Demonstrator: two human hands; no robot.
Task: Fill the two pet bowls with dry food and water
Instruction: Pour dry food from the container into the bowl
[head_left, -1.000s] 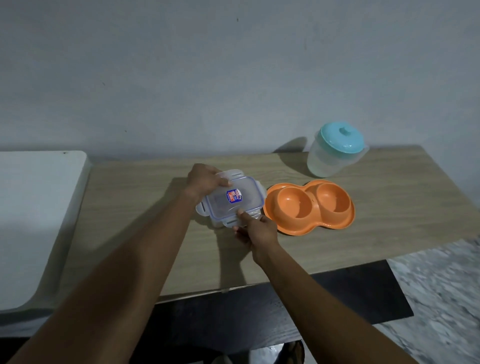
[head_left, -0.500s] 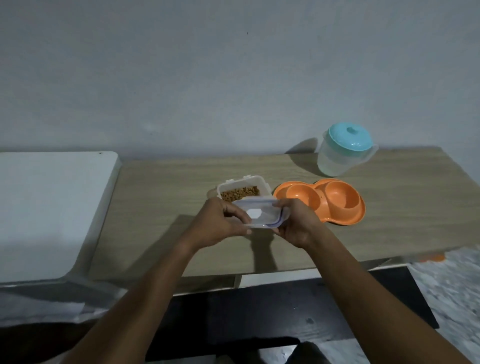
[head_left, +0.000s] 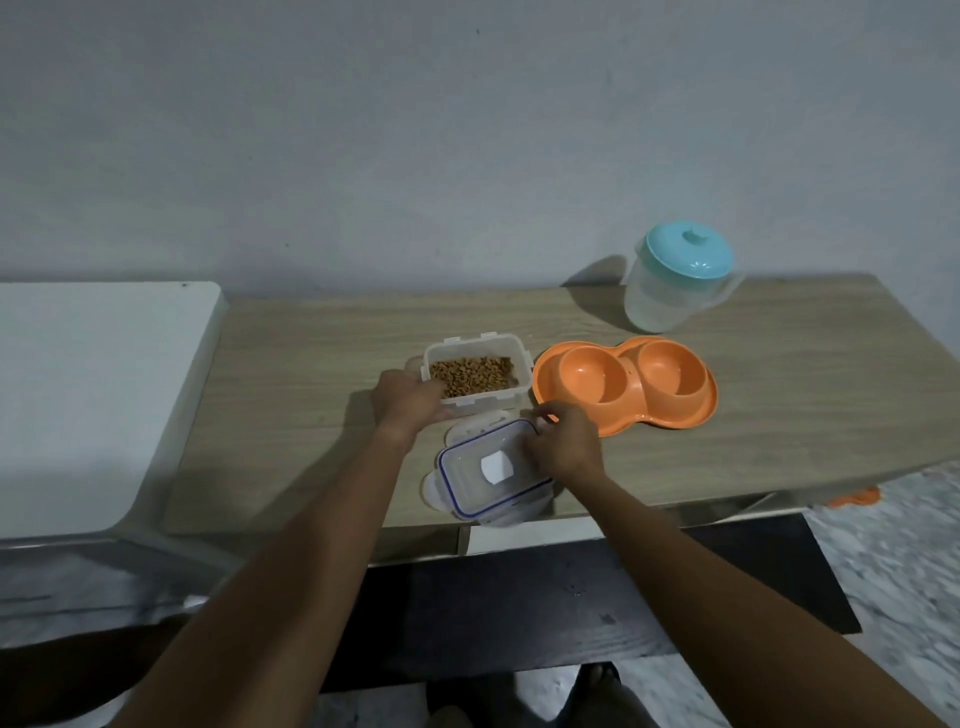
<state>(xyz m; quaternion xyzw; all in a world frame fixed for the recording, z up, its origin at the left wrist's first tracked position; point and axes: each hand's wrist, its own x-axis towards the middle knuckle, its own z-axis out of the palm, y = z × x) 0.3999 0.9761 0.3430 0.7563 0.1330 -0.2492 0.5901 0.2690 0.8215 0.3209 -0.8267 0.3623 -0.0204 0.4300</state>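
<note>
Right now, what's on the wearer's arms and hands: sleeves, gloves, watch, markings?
Left forearm and right forearm are bare to the frame edge, no sleeves in view. Left hand and right hand ungloved; no watch, band or ring shows.

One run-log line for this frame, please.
left hand grips food container | right hand holds lid on table | double bowl empty | pitcher lidded
</note>
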